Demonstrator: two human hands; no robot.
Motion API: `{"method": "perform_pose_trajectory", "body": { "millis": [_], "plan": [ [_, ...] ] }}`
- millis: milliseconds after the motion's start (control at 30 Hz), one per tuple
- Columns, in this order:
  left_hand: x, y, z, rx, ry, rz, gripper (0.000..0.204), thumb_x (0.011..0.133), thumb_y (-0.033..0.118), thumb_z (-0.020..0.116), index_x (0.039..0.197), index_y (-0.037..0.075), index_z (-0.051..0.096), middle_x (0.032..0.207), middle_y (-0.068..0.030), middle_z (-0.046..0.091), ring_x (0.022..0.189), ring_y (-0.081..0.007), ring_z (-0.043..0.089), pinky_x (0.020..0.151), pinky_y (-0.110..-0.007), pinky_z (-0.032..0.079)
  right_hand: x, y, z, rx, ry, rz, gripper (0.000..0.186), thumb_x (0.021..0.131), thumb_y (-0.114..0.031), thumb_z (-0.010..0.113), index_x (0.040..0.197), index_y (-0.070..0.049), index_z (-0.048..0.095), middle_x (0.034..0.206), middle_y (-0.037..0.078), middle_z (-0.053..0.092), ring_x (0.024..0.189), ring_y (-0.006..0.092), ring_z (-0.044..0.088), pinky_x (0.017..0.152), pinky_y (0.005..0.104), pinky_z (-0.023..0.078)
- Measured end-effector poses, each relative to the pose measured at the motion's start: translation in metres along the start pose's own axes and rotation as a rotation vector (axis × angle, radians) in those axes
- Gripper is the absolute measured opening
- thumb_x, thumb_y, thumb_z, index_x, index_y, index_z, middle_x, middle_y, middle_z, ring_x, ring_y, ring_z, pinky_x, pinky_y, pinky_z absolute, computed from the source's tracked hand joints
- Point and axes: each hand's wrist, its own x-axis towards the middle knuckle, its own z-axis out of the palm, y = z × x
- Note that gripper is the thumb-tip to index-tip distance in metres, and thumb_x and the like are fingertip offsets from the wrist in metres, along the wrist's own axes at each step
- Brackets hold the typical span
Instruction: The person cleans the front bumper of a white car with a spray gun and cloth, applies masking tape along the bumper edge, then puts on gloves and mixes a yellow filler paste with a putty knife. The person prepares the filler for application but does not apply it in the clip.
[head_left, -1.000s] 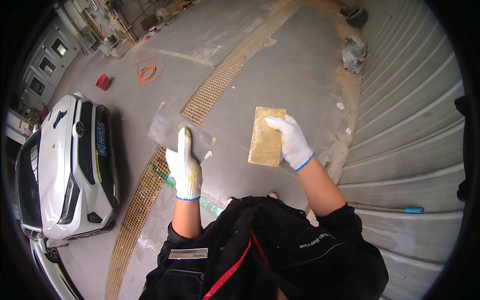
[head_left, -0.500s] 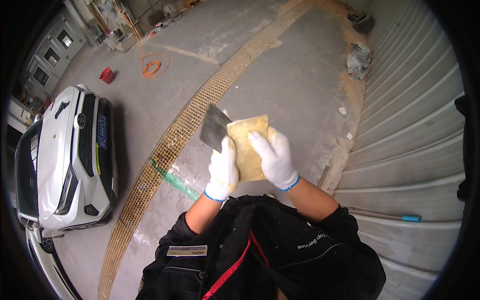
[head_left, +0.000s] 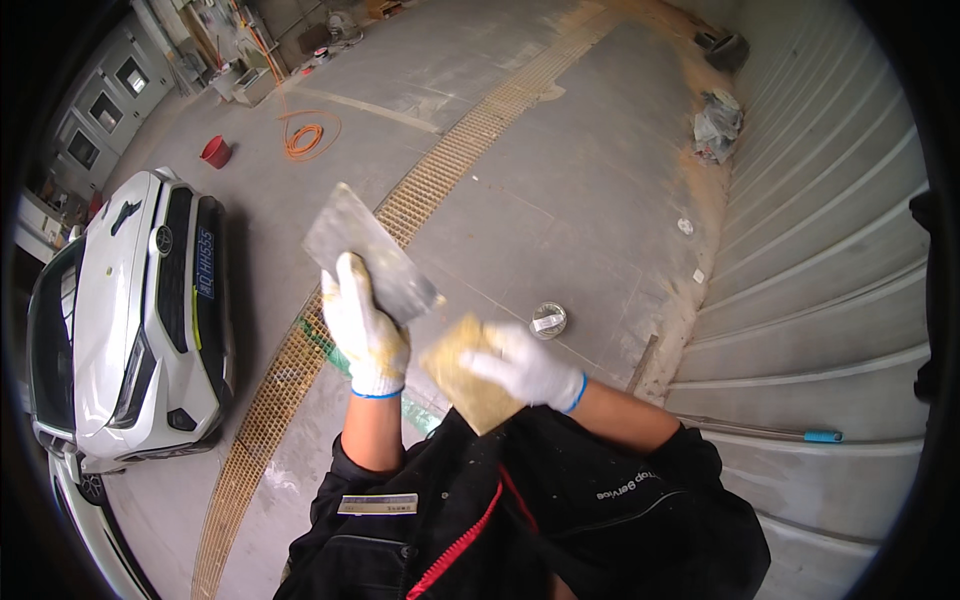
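A flat grey metal scraper blade (head_left: 368, 252), broad and rectangular with a dull smeared face, is clamped in the grip of the left hand (head_left: 364, 330), raised above the concrete floor (head_left: 560, 190). The right hand (head_left: 520, 366) has its grip closed on a square yellowish board (head_left: 466, 378) (rough, crusted with filler), just beside the blade's lower corner. Both hands wear white knitted gloves with blue cuffs. Farther out lie a round tin (head_left: 548, 320), a long yellow grating (head_left: 300, 350), a white car (head_left: 130, 310) and ribbed grey metal sheeting (head_left: 820, 330).

Open air surrounds both hands at frame centre; corrugated wall (head_left: 820, 300) closes the right, apparently within arm's reach.
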Motion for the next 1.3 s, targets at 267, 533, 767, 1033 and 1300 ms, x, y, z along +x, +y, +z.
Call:
{"method": "perform_pose_trajectory", "body": {
  "millis": [267,533,767,1033,1300],
  "plan": [
    [0.001,-0.022,-0.023,0.381,-0.45,-0.614,0.038,0.104,0.026,0.063,0.132,0.001,0.059,0.095,-0.0034,0.066,0.078,-0.0116,0.059,0.07,-0.027,0.05,-0.01,-0.006,-0.018,0.217,-0.074,-0.215,0.026,0.099,-0.011,0.064,0.12,0.004,0.067,0.111,0.009,0.073,0.101,0.0156,0.067,0.09,0.0302,0.053],
    [-0.063,-0.058,-0.05,0.296,-0.889,-0.933,0.045,0.106,0.029,0.063,0.14,-0.001,0.06,0.114,-0.0041,0.071,0.103,-0.0084,0.059,0.095,-0.028,0.049,0.029,0.026,-0.141,0.587,0.776,-0.124,0.04,0.1,-0.034,0.063,0.126,-0.005,0.061,0.106,0.007,0.068,0.095,0.0221,0.068,0.085,0.0406,0.057],
    [-0.046,-0.124,-0.027,0.577,-1.048,-0.843,0.04,0.109,0.033,0.056,0.119,-0.002,0.072,0.107,-0.0029,0.072,0.097,-0.0077,0.062,0.091,-0.027,0.052,0.041,0.087,-0.126,0.29,0.158,0.233,0.039,0.101,-0.011,0.055,0.139,-0.001,0.055,0.127,0.009,0.064,0.112,0.0184,0.064,0.095,0.0349,0.054],
    [-0.104,-0.222,-0.12,0.436,-0.023,-0.998,0.036,0.109,0.029,0.051,0.089,0.004,0.065,0.071,-0.0028,0.063,0.065,-0.015,0.061,0.061,-0.029,0.05,0.004,0.197,-0.23,0.257,-0.439,0.711,0.05,0.097,-0.024,0.071,0.137,0.002,0.056,0.11,0.006,0.067,0.097,0.0101,0.062,0.081,0.0249,0.051],
    [-0.125,-0.475,-0.23,0.868,-0.091,-1.148,0.048,0.109,0.045,0.05,0.109,0.0,0.067,0.092,-0.01,0.072,0.086,-0.0202,0.069,0.079,-0.029,0.053,-0.004,0.49,-0.392,0.144,0.517,0.71,0.029,0.096,-0.017,0.071,0.118,0.001,0.068,0.101,0.005,0.071,0.087,0.0134,0.068,0.079,0.0284,0.054]
  ]
}}
